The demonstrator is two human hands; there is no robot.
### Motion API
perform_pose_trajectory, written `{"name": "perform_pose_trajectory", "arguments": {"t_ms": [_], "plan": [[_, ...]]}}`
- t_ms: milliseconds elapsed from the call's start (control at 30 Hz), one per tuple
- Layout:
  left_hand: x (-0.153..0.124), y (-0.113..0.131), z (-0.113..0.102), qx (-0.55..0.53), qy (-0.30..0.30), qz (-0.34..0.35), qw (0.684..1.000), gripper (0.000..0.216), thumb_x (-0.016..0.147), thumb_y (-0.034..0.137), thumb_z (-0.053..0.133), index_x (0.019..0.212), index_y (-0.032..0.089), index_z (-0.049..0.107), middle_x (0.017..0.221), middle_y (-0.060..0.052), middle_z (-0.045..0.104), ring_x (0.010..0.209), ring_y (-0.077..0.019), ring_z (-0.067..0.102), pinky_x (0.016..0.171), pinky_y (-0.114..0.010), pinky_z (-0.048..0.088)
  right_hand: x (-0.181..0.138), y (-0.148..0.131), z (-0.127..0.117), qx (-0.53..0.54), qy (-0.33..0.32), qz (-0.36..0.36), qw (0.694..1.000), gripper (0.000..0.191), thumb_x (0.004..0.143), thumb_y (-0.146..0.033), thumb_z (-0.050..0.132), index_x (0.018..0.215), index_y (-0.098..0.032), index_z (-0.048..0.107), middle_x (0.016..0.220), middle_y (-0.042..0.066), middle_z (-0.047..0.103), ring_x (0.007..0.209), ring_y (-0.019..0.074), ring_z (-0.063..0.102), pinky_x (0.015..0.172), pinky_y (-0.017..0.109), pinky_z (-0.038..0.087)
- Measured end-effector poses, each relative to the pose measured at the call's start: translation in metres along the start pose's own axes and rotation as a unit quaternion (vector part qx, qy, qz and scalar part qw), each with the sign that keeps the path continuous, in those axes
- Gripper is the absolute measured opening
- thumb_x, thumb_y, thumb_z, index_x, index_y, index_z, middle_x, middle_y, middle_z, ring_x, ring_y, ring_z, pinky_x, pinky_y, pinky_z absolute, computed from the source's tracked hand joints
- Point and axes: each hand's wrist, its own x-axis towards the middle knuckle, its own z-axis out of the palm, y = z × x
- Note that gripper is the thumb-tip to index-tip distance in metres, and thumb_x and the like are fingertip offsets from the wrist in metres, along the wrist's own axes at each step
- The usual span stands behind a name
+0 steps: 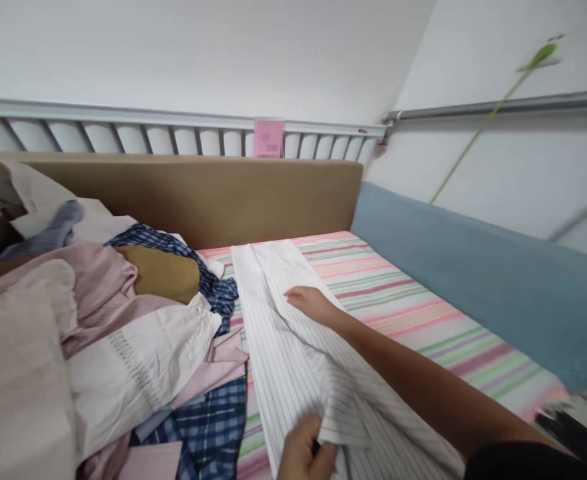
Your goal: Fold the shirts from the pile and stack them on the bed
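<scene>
A white garment or cloth with thin dark stripes (268, 333) lies lengthwise on the bed, with a loose layer bunched and creased over its right half. At the bottom edge, my left hand (303, 450) pinches a raised fold of this striped cloth between thumb and fingers; it is slightly blurred. Farther up, my right hand (313, 305) rests on the cloth's upper layer, fingers stretched toward the left and close together. Its palm and the undersides of its fingers are hidden.
Heaped clothes fill the left side: a white garment (128, 373), blue plaid fabric (213, 413) and a mustard piece (163, 275). A striped sheet (403, 293) covers the bed. A brown headboard (213, 200) and blue side panel (463, 267) border it; a radiator (148, 139) stands behind.
</scene>
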Motion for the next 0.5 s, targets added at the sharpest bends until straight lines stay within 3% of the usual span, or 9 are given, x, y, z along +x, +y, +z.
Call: {"name": "perform_pose_trajectory", "arguments": {"t_ms": [167,267,367,500], "plan": [[-0.007,0.007,-0.010,-0.024,0.042,0.021,0.999,0.038,0.070,0.054,0.060,0.076,0.017,0.065,0.065,0.001,0.053,0.061,-0.0120,0.047,0.058,-0.023,0.040,-0.144,0.055,-0.028,0.082,0.024,0.065,0.994,0.031,0.077,-0.032,0.051,0.099,-0.016,0.067,0.088,0.007,0.071,0.082,0.0205,0.064,0.078,0.033,0.049],[-0.013,0.017,-0.018,-0.057,0.087,0.030,0.994,0.034,0.069,0.050,0.064,0.076,0.017,0.066,0.064,0.001,0.054,0.060,-0.0115,0.047,0.058,-0.022,0.040,-0.200,0.060,-0.018,0.136,0.018,0.097,0.986,0.044,0.072,-0.027,0.054,0.114,-0.017,0.060,0.106,0.009,0.066,0.089,0.0196,0.063,0.078,0.032,0.049],[-0.023,0.030,-0.021,-0.132,0.138,0.029,0.981,0.033,0.067,0.045,0.067,0.084,0.017,0.068,0.068,0.000,0.059,0.065,-0.0128,0.050,0.061,-0.022,0.041,-0.223,0.041,0.003,0.165,0.004,0.101,0.981,0.067,0.066,-0.023,0.060,0.131,-0.022,0.046,0.126,0.009,0.055,0.099,0.0199,0.059,0.081,0.032,0.048],[-0.037,0.045,-0.021,-0.202,0.170,0.043,0.964,0.032,0.065,0.040,0.069,0.087,0.018,0.068,0.080,-0.003,0.066,0.073,-0.0151,0.056,0.066,-0.023,0.043,-0.214,0.003,0.030,0.148,0.010,0.054,0.987,0.086,0.060,-0.028,0.069,0.139,-0.023,0.035,0.139,0.011,0.043,0.117,0.0259,0.049,0.094,0.038,0.042]]}}
